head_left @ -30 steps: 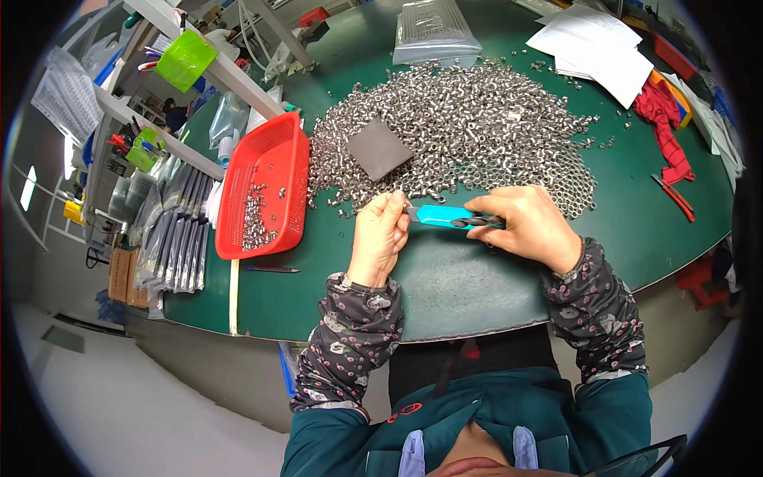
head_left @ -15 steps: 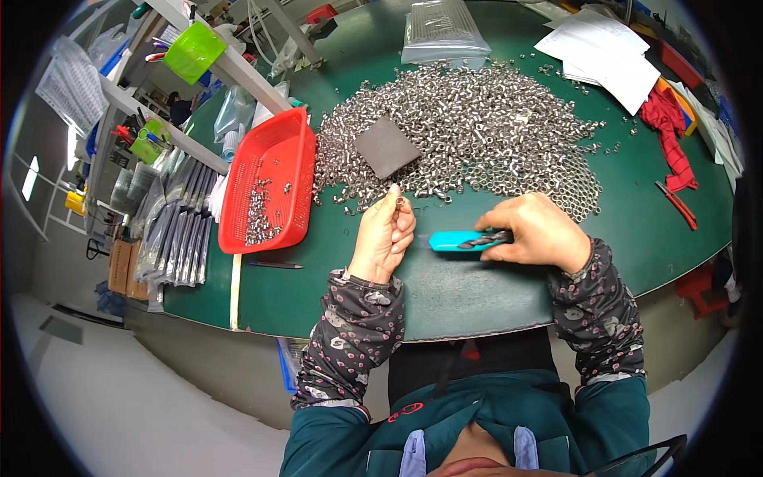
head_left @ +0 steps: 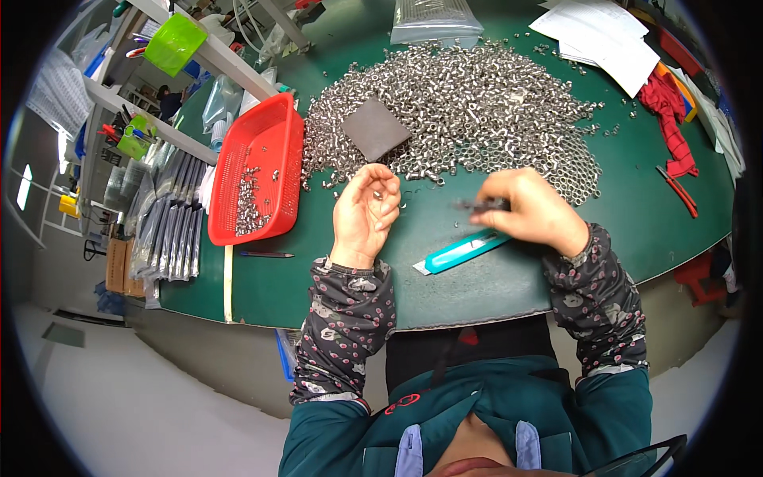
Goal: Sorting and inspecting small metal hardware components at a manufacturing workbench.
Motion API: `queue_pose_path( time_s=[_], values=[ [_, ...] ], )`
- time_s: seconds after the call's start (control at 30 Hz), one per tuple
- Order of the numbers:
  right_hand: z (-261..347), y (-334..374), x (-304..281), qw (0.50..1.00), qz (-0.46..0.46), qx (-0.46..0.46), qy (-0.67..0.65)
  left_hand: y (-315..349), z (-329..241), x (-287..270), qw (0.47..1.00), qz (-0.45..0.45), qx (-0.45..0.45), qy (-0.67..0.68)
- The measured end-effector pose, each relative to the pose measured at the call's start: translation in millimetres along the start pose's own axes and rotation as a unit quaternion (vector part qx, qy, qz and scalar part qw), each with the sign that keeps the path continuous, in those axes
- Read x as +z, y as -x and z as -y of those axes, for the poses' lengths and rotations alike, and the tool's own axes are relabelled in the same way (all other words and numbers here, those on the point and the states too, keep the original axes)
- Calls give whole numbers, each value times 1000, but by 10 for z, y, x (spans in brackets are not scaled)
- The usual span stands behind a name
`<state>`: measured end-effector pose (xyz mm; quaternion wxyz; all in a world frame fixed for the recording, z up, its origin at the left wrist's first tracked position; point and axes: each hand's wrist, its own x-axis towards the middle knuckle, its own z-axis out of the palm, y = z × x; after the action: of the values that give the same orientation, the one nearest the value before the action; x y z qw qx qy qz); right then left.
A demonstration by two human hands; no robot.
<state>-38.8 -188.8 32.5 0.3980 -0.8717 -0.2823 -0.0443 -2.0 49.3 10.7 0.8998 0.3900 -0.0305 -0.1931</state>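
My left hand (head_left: 367, 208) is raised palm up at the near edge of the pile, fingers curled around a small metal ring (head_left: 377, 194) that is mostly hidden. A dark twist drill bit (head_left: 486, 205), smeared by motion, sticks out leftward from the pinched fingers of my right hand (head_left: 531, 208). Just below that hand lies a turquoise utility knife (head_left: 465, 253), blade tip to the left, its other end by my fingers. Beyond both hands spreads a large heap of small metal rings (head_left: 453, 103), with a dark square block (head_left: 376, 129) on its near left part.
A red plastic basket (head_left: 296, 159) with some metal pieces stands left of the heap. A pencil (head_left: 267, 254) lies near it. Red-handled pliers (head_left: 677, 192), a red cloth (head_left: 675, 131) and white papers (head_left: 596, 40) are on the right. Bagged goods (head_left: 435, 20) lie at the back.
The utility knife has left my right hand's grip and lies on the table. My right hand has lifted slightly away with the drill bit. My left hand has shifted left, its fingers more curled.
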Motion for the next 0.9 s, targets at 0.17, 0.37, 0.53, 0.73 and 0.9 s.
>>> queue_pose_path(
  time_s=[0.17, 0.37, 0.53, 0.73, 0.9],
  values=[
    [-7, -32, -45, 975, -123, 164, -87, -93, 189, 49, 853, -52, 133, -501],
    [-92, -27, -17, 965, -145, 156, -149, -174, 274, 379, 586, -11, 215, -781],
    [-72, -40, 7, 967, -120, 162, -158, -218, 321, 352, 569, -17, 190, -800],
    [-143, 16, 86, 980, -146, 112, -76, -164, 163, 265, 949, 9, 0, -314],
    [-4, 32, 76, 981, -164, -13, 106, -129, 94, 76, 995, 63, -68, -21]
  ],
)
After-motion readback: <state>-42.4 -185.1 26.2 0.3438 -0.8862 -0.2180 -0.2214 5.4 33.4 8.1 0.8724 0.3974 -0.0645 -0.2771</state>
